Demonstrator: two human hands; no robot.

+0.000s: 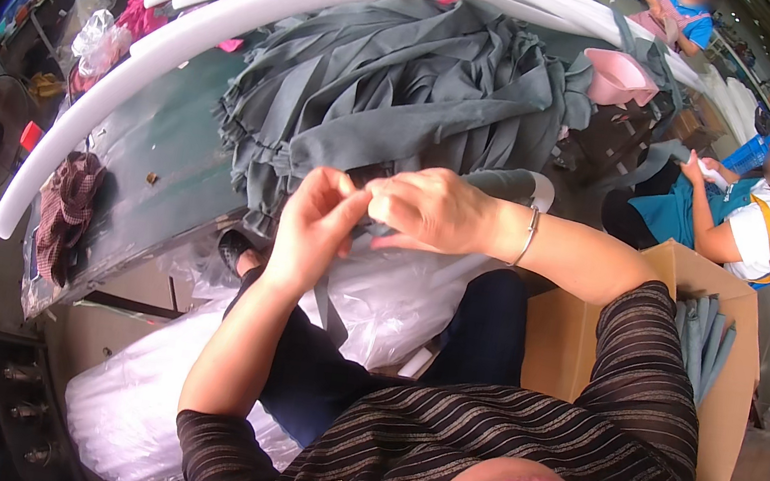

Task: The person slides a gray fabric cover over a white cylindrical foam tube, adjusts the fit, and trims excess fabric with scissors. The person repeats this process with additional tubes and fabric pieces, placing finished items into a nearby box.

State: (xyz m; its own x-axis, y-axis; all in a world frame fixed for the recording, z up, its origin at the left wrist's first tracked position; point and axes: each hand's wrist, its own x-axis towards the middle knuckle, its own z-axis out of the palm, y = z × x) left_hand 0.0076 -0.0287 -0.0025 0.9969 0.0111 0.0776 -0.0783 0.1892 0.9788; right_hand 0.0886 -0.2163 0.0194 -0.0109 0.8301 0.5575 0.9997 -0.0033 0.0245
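My left hand [315, 224] and my right hand [435, 211] meet in front of me, fingertips pinched together. Between them shows a bit of grey fabric strip [328, 310], which hangs down below my left hand; the fingers hide the exact spot they grip. Just beyond, a large heap of grey fabric strips [398, 92] covers the table. Behind my right wrist lies a tube in grey fabric [500, 182] with a white end.
Long white foam tubes [176, 36] arch over the table [157, 154]. A pink container [617, 79] stands beyond the heap. At my right, a cardboard box [565, 345] holds several grey tubes [704, 336]. Clear plastic wrapping [169, 398] lies below. A co-worker [742, 212] sits at the right.
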